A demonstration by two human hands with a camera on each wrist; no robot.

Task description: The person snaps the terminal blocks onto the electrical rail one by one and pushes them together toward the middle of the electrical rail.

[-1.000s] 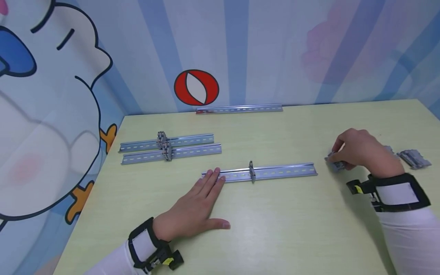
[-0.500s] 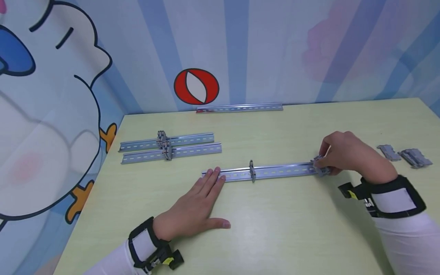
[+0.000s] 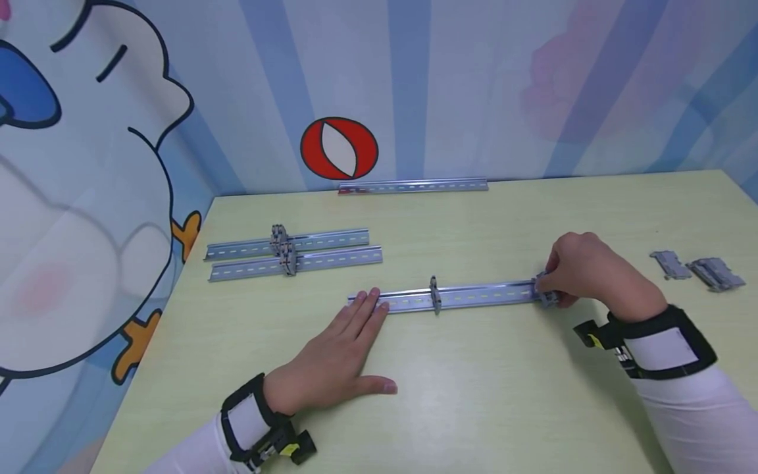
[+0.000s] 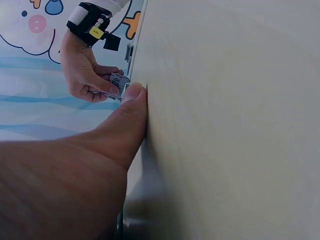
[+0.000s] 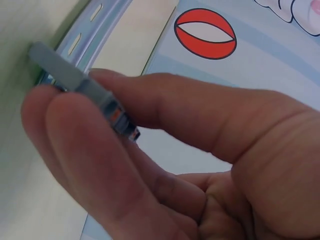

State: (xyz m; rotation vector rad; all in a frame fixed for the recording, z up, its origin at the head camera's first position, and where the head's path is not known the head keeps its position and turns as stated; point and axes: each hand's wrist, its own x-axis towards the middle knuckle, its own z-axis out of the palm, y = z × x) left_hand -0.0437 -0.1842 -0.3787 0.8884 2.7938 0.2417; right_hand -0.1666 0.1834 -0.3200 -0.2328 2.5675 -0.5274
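In the head view a slotted metal DIN rail (image 3: 485, 294) lies across the middle of the table. My left hand (image 3: 328, 368) rests flat with its straight fingertips on the rail's left end, thumb spread out. One thin grey terminal block (image 3: 435, 296) stands upright on this rail. At the rail's right end my right hand (image 3: 586, 270) pinches another grey terminal block (image 3: 546, 299) between thumb and fingers. Seen from the right wrist, this held block (image 5: 75, 77) is edge-on, slim, with small orange parts, and overlaps the slotted rail (image 5: 85, 40) behind it.
Two parallel rails, a rear one (image 3: 331, 239) and a front one (image 3: 343, 258), lie at the left with grey blocks (image 3: 287, 258) clipped on. Another rail (image 3: 414, 187) lies along the wall. Loose terminal blocks (image 3: 715, 273) lie at the far right, beside a single one (image 3: 670, 264).
My right hand has carried its terminal block leftward from near the loose blocks to the rail's right end. My left hand has stayed on the rail's left end.
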